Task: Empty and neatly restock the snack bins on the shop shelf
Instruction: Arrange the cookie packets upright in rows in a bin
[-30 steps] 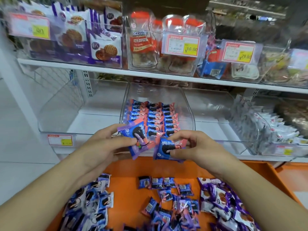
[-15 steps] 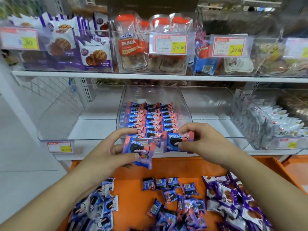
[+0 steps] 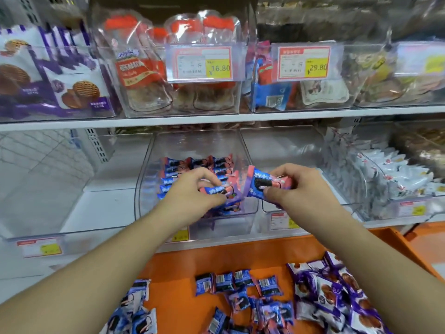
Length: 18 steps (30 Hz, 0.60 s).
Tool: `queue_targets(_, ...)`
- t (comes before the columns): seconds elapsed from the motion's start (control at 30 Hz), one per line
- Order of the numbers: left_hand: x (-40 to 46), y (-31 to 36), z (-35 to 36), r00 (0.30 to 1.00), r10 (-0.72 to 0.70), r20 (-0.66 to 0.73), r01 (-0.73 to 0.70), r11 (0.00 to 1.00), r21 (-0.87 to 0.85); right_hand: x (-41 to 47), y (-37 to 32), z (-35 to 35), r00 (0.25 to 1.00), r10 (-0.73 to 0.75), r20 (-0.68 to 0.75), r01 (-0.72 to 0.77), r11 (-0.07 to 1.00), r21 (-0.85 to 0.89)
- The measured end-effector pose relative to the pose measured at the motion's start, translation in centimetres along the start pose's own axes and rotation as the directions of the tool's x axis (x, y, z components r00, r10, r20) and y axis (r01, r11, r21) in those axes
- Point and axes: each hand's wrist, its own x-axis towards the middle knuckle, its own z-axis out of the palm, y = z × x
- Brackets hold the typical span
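Since half a second ago both hands have moved up from in front of the shelf edge to the middle clear bin (image 3: 248, 208) on the lower shelf (image 3: 96, 203). The left hand (image 3: 192, 189) now reaches inside the bin, fingers curled around a blue-and-pink cookie packet (image 3: 220, 191) just above the rows of matching packets (image 3: 195, 165) already lined up there. The right hand (image 3: 296, 186) pinches a second cookie packet (image 3: 261, 184) at the bin's right wall, just beside the first one. Below, an orange cart (image 3: 183, 304) carries loose blue packets (image 3: 240, 292) in the middle, white-and-blue ones (image 3: 134, 307) at the left and purple ones (image 3: 332, 292) at the right. The bin to the left looks bare; the one far right holds white packets (image 3: 395, 174). On the upper shelf, price tags read 16.80 (image 3: 219, 68) and 29.80 (image 3: 317, 68).
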Motion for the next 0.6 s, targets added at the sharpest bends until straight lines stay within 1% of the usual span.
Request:
queue_targets(0.07,1.6,-0.7,1.1,0.995,0.013,0.1,-0.026,0.991,0.129,0.4,0.4,0.1,1.0,0.001,0.007,-0.001,1.0,-0.007)
queue_targets(0.13,2.8,-1.3,1.8,0.986,0.012,0.164,-0.054,0.966,0.252,0.7,0.7,0.1,1.0,0.002,0.012,-0.002,1.0,-0.025)
queue_targets(0.27,4.0,-1.2,2.9,0.975,0.051,0.215,-0.148,0.874,0.464,1.2,1.2,-0.2,1.0,0.008,0.014,-0.008,1.0,0.01)
queue_targets(0.4,4.8,-1.0,3.3,0.963,0.091,0.255,-0.225,0.796,0.563,1.5,1.5,-0.2,1.0,0.02,0.008,-0.02,0.999,0.031)
queue_targets(0.47,5.3,-1.1,3.4,0.955,0.079,0.286,-0.242,0.764,0.598,1.5,1.5,-0.1,1.0,0.022,0.017,-0.022,1.0,0.017)
queue_targets(0.6,5.7,-1.3,3.4,0.946,0.07,0.316,-0.261,0.745,0.613,1.1,1.2,0.1,0.999,0.004,0.053,-0.002,0.999,-0.046)
